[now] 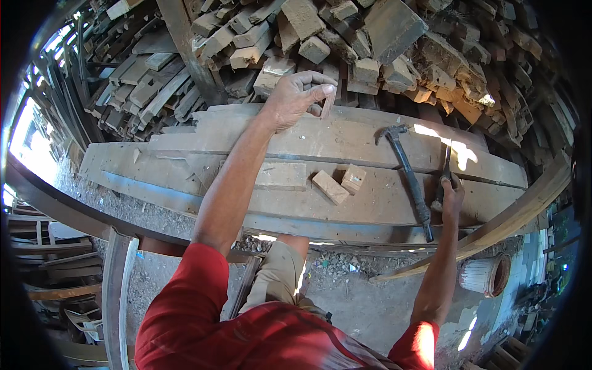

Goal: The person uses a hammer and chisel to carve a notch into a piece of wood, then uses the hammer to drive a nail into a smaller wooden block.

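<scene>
The left fingers (316, 78) pinch a thin wood piece (328, 106) near the far edge of the table (373, 209). The right fingers (455, 186) grip a slim dark tool (447, 161). Left of them lies a hammer (408, 172); bare planks separate it from two wood blocks (330, 187) farther left.

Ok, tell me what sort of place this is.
Probably a small woodworking yard or workshop. Rough timber offcuts are piled high behind a work surface of planks; a hammer lies on it, and the right hand holds a slim tool.
</scene>
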A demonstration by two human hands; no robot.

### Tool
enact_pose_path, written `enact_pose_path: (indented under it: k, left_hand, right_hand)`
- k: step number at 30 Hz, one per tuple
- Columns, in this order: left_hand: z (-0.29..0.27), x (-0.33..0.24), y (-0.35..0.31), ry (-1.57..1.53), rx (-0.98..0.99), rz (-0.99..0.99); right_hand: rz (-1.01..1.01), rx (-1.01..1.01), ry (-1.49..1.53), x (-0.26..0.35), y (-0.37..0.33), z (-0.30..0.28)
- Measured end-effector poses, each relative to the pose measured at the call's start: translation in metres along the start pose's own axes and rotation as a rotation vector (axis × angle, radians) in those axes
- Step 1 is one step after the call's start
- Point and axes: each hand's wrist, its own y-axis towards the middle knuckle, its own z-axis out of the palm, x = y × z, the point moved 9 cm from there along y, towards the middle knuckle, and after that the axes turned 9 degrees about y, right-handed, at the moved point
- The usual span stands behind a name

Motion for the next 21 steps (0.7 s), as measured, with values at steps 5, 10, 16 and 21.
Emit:
enact_pose_path:
  k: [5, 10, 16, 21]
  left_hand:
    - [0.005, -0.003, -0.002, -0.006, 0.011, 0.007]
    - [0.006, -0.001, -0.003, 0.003, 0.007, 0.001]
    - [0.005, 0.003, -0.003, 0.015, 0.002, 0.009]
    - [0.004, 0.006, -0.004, 0.016, 0.004, -0.019]
  right_hand:
    - [-0.072, -0.014, -0.032, -0.006, 0.005, -0.007]
    - [-0.057, -0.029, 0.006, -0.011, 0.006, -0.009]
    - [-0.003, -0.019, -0.02, -0.001, 0.0, -0.003]
    - [-0.03, -0.016, -0.031, 0.007, -0.003, -0.002]
